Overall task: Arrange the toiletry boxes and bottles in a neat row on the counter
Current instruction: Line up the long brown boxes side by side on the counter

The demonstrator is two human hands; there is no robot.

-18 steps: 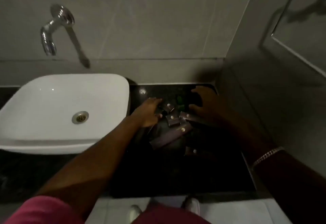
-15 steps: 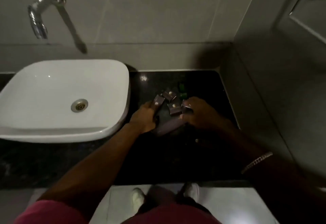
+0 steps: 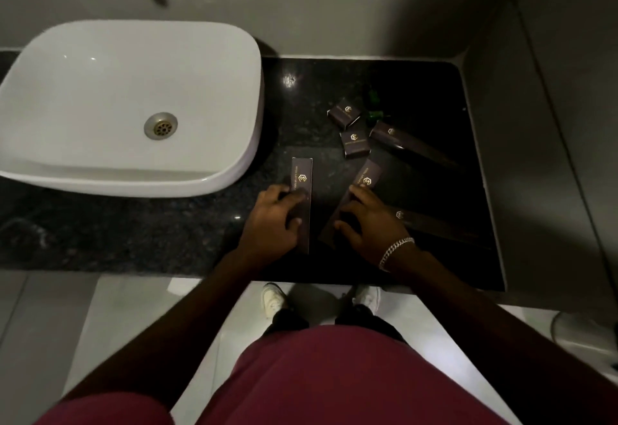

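Observation:
Dark brown toiletry boxes with gold logos lie on the black counter (image 3: pixel 167 237). My left hand (image 3: pixel 274 220) rests on a long box (image 3: pixel 301 177) that lies straight, pointing away from me. My right hand (image 3: pixel 364 220) grips a second long box (image 3: pixel 366 175), which is tilted to the right. Two small boxes lie further back, one (image 3: pixel 344 113) behind the other (image 3: pixel 355 143). A third long box (image 3: pixel 408 143) lies slanted at the back right, and a fourth (image 3: pixel 431 224) sits just right of my right hand. Two small green bottles (image 3: pixel 374 105) lie in the dark behind the boxes.
A white basin (image 3: pixel 127 107) sits on the counter to the left, close to the left long box. Grey tiled walls close off the back and the right side. The counter's front edge is just below my wrists, with my shoes on the pale floor beneath.
Both hands have drawn back toward the front edge, each bringing a long box out of the pile. The left box now lies straight. The view has tilted downward.

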